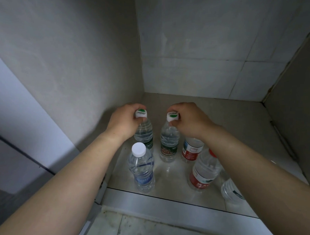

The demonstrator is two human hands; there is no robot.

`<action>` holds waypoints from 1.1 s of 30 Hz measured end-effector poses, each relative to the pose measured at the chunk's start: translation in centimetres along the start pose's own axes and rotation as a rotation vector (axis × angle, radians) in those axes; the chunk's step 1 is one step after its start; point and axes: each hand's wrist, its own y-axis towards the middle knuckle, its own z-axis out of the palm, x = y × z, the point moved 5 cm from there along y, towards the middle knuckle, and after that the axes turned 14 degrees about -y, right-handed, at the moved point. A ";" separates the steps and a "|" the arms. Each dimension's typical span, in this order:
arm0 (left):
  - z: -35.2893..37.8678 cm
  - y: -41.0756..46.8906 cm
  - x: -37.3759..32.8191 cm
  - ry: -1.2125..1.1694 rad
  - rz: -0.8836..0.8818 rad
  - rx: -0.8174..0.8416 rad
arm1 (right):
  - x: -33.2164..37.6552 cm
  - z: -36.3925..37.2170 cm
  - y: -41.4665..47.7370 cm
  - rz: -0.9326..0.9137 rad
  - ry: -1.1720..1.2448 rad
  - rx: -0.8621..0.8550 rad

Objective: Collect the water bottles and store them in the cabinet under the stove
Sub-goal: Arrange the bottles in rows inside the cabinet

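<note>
Both arms reach into an open tiled cabinet (pixel 238 125). My left hand (pixel 123 120) grips the white cap of a green-labelled water bottle (pixel 144 133) standing upright near the left wall. My right hand (pixel 189 118) grips the cap of a second green-labelled bottle (pixel 169 143) just to its right. In front stand a blue-labelled bottle (pixel 142 168) with a white cap and two red-labelled bottles (pixel 191 149) (pixel 203 172), both partly hidden by my right forearm. Another clear bottle (pixel 230 188) shows under that forearm at the front right.
The cabinet has a grey left wall (pixel 78 67), a tiled back wall (pixel 209 45) and a right wall (pixel 294 95). The cabinet floor behind and right of the bottles is bare tile. A raised sill (pixel 153 203) runs along the front. A white door panel (pixel 15 113) stands at left.
</note>
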 end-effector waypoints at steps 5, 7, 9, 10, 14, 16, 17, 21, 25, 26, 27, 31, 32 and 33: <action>-0.1 0.7 0.5 -0.038 -0.066 0.035 | 0.6 0.1 0.1 -0.009 -0.006 -0.024; 0.1 0.7 0.6 -0.048 -0.064 0.030 | 0.5 0.0 -0.1 -0.015 -0.010 -0.027; 0.2 0.4 0.6 -0.066 -0.065 0.028 | 0.3 -0.2 -0.2 -0.027 -0.031 -0.024; 0.2 0.3 0.5 -0.063 -0.064 0.033 | 0.1 -0.4 -0.4 -0.043 -0.050 -0.018; -0.4 -0.6 -0.3 0.000 -0.032 0.028 | -1.4 -2.2 -1.4 -0.076 -0.138 -0.087; -0.7 -1.4 -0.9 -0.001 -0.026 0.015 | -3.3 -2.4 -2.2 -0.013 -0.191 -0.068; -0.7 -2.0 -1.2 0.003 -0.029 0.017 | -4.1 -2.3 -2.7 0.023 -0.203 -0.017; -0.6 -4.1 -1.7 0.065 -0.055 0.094 | -5.9 -2.3 -3.9 0.081 -0.147 0.009; -1.1 -5.6 -0.9 0.035 -0.145 0.142 | -6.1 -2.8 -4.2 0.101 -0.056 -0.027; -1.0 -6.1 -1.0 0.002 -0.164 0.158 | -6.1 -2.8 -4.2 0.090 -0.047 -0.019; -0.9 -6.4 -1.1 -0.029 -0.177 0.173 | -5.9 -2.7 -4.2 0.077 -0.045 -0.008; -0.4 -7.3 -2.1 -0.066 -0.184 0.227 | -5.7 -3.9 -4.2 0.113 -0.009 0.017; -0.3 -7.4 -2.2 -0.060 -0.186 0.234 | -5.7 -4.3 -4.3 0.136 -0.003 0.015; -0.2 -7.4 -2.2 -0.046 -0.190 0.240 | -5.6 -4.7 -4.6 0.152 -0.007 0.011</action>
